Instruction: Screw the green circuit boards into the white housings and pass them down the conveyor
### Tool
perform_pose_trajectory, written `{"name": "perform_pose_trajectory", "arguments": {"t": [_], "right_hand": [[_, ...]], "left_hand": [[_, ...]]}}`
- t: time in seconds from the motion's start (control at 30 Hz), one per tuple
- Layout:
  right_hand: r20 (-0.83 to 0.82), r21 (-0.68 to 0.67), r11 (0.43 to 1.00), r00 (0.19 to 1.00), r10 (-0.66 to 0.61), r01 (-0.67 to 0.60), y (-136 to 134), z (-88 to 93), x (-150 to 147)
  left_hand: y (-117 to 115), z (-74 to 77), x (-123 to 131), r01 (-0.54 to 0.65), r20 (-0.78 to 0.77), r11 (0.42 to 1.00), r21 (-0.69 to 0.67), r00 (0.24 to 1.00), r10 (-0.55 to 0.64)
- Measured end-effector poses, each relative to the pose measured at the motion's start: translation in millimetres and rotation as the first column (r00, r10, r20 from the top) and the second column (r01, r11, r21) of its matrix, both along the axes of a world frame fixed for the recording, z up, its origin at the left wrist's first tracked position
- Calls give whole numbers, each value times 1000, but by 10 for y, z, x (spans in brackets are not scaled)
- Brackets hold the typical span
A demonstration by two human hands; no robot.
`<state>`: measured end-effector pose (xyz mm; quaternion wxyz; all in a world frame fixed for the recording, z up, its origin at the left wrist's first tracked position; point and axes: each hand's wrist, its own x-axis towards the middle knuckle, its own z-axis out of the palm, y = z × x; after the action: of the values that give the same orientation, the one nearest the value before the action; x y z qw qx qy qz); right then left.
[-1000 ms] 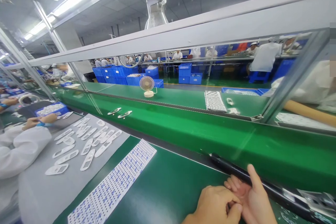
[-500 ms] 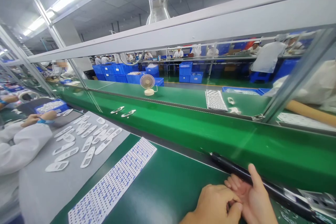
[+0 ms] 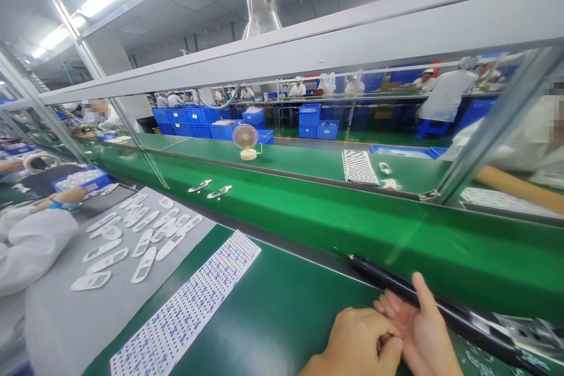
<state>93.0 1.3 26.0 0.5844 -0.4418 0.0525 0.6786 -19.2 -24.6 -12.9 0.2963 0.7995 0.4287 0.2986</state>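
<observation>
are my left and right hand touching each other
Touching. The head view shows the curled left hand pressed against the open palm of the right hand, with no gap showing between them.

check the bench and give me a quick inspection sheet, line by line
surface: green bench top in front of the person, with a grey mat to its left.
job's things: a black bar runs just past the hands; a sheet of white labels with blue print lies on the green; white oblong pieces lie on the mat.
clutter: two white pieces lie on a green ledge beyond.
grippers: the left hand has its fingers curled into the open palm of the right hand; nothing held shows.
cables: nothing seen near the hands.
surroundings: a co-worker's hand beside a blue tray; a desk fan and blue crates beyond.
</observation>
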Motion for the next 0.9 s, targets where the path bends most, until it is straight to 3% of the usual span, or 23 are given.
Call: {"name": "perform_pose_trajectory", "arguments": {"t": [0.23, 0.7, 0.9], "right_hand": [[19, 20, 1000, 1000, -5, 5, 9, -43, 7], [-32, 1, 1000, 999, 29, -29, -8, 40, -9], [-53, 35, 999, 998, -22, 24, 4, -12, -6]], "left_hand": [[6, -13, -7, -2, -27, 1000, -27, 1000, 1], [-10, 32, 31, -49, -55, 994, -95, 998, 44], [-16, -10, 17, -48, -46, 996, -69, 998, 45]]}}
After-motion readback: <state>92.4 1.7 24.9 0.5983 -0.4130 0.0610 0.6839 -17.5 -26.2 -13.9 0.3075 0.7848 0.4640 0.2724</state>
